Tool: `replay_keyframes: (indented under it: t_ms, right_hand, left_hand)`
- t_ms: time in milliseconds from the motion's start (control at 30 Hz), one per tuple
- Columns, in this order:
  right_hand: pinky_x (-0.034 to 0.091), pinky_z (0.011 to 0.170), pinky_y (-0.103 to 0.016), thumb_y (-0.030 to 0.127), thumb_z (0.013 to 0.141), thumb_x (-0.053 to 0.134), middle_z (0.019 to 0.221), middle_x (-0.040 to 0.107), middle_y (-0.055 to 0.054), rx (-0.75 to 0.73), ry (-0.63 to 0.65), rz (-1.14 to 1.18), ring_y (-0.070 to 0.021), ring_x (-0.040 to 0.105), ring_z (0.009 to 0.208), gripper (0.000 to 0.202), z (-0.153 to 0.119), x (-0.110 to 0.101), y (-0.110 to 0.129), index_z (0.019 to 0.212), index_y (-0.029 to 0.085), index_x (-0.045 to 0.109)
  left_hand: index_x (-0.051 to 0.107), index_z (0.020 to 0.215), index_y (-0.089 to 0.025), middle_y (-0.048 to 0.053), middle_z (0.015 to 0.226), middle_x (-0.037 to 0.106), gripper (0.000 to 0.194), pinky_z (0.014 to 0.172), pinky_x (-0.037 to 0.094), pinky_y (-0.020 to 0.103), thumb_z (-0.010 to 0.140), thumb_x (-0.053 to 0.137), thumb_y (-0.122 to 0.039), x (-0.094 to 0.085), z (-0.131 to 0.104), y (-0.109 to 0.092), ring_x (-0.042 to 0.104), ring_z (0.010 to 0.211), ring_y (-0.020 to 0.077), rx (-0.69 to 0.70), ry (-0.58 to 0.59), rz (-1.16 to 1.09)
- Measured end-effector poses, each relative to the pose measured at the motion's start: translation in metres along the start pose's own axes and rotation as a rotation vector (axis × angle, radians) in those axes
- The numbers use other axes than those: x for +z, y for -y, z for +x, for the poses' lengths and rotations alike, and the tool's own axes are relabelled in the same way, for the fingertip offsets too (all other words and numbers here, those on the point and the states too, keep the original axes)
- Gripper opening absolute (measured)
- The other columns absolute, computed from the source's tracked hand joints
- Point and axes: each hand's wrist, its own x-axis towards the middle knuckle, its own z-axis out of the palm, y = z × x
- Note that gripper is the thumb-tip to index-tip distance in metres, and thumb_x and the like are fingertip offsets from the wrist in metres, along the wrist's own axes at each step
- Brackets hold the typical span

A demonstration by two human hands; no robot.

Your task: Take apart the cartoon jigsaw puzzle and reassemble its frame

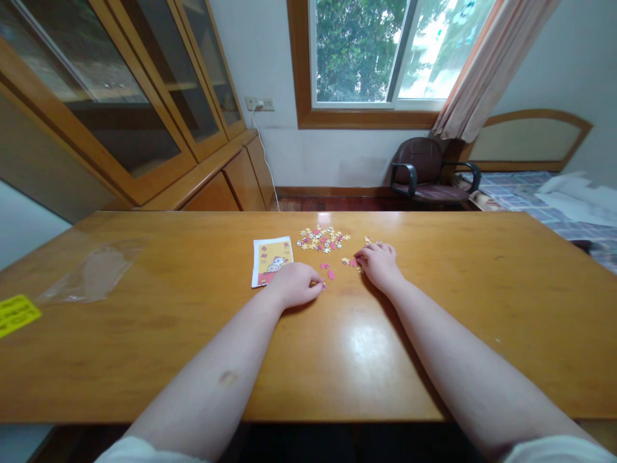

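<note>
Small yellow, pink and white puzzle pieces [321,241] lie in a loose pile near the middle of the table's far side. My left hand [297,285] rests on the table over the lower right corner of a picture card [272,254], its fingers pinched on a small puzzle piece [324,286]. Two or so pink pieces [330,274] lie between my hands. My right hand [380,265] is right of the pile, fingertips together on a pink piece [353,263]; a few more pieces lie around and partly under it.
A clear plastic bag [99,270] lies on the left of the wooden table [308,360], with a yellow label [18,314] at the left edge. Beyond the table are a glass-door cabinet [193,77], an office chair [424,170] and a bed [554,193].
</note>
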Motion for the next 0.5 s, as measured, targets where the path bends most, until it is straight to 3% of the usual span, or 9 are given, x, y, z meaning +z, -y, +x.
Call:
replay_keyframes:
  t_ms: [233,400,500]
  right_hand:
    - [0.032,0.088,-0.039,0.026,0.085,0.059,0.094,0.071,-0.007,0.010,0.012,0.031,-0.0250,0.053,0.095,0.012,0.000,-0.005,0.005,0.085,0.020,0.070]
    - [0.039,0.081,-0.031,0.023,0.082,0.062,0.084,0.071,-0.003,-0.067,-0.033,0.339,-0.0191,0.058,0.084,0.009,-0.008,-0.012,0.018,0.078,0.021,0.071]
    - [0.041,0.080,-0.029,0.022,0.080,0.064,0.081,0.071,-0.002,-0.172,0.018,0.482,-0.0166,0.059,0.081,0.010,-0.017,-0.015,0.032,0.076,0.022,0.073]
  left_hand:
    - [0.074,0.105,-0.029,0.003,0.102,0.075,0.035,0.075,0.046,0.031,0.079,0.051,-0.026,-0.001,-0.002,-0.005,0.066,0.089,0.0225,0.042,0.083,0.045]
    - [0.070,0.113,-0.034,0.000,0.109,0.073,0.041,0.079,0.047,0.030,0.079,0.051,-0.024,-0.003,-0.003,-0.008,0.066,0.096,0.0214,0.083,0.168,0.002]
    - [0.068,0.116,-0.036,-0.002,0.109,0.073,0.045,0.078,0.047,0.028,0.077,0.051,-0.022,-0.003,-0.004,-0.009,0.066,0.093,0.0198,0.081,0.201,-0.040]
